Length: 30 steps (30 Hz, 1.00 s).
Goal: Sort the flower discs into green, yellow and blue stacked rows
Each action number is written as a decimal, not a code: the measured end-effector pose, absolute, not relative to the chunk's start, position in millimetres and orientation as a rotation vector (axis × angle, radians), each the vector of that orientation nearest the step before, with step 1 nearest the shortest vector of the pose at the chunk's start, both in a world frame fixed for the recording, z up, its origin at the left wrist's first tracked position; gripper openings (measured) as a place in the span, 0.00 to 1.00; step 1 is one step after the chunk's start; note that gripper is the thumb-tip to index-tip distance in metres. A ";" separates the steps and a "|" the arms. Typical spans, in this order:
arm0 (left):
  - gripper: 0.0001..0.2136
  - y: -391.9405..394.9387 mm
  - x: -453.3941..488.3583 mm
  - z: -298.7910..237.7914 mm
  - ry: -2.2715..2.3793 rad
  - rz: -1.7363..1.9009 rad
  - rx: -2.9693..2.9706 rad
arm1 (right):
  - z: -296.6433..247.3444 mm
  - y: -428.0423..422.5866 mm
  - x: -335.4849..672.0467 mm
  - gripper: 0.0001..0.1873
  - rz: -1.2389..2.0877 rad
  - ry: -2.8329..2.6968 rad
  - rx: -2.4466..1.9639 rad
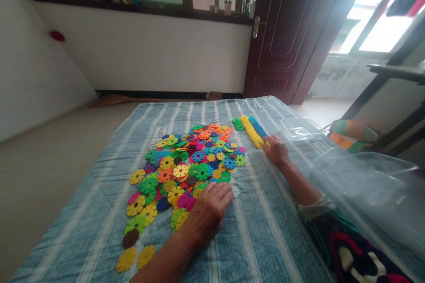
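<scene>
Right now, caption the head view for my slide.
Left hand at the multicoloured disc pile, right hand at near end of yellow row.

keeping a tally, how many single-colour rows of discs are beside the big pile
3: a short green row at left, a yellow row in the middle, a blue row at right. The right hand could hide another.

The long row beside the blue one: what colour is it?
The long row is yellow, seen best in the head view.

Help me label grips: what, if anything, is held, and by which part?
The right hand touches the near end of the yellow notched-disc row, grip unclear; left hand: cannot tell.
</scene>
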<state>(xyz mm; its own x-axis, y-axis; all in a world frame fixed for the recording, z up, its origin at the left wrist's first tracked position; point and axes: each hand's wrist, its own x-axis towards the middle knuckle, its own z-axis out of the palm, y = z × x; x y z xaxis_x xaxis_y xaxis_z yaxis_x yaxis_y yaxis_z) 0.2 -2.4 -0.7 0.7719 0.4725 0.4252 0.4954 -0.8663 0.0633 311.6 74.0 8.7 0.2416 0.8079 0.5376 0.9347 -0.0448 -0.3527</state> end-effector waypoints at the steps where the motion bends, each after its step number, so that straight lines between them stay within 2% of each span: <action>1: 0.21 -3.3 0.9 1.0 -0.802 -0.659 -2.916 | 9.4 72.4 304.5 0.08 -0.245 -1.638 -1.837; 11: 0.13 -15.1 6.5 29.2 -0.813 -0.517 -3.017 | 24.3 49.8 219.6 0.08 -0.161 -2.002 -1.316; 21: 0.09 -15.8 7.5 26.0 -0.815 -0.436 -2.999 | 34.1 57.3 155.6 0.05 -0.069 -2.264 -1.023; 25: 0.11 -15.1 7.5 21.6 -0.819 -0.465 -3.009 | 47.1 68.9 120.2 0.05 -0.029 -2.408 -0.954; 30: 0.17 -13.3 8.0 16.5 -0.784 -0.520 -3.018 | 57.4 77.2 84.8 0.12 0.013 -2.580 -1.026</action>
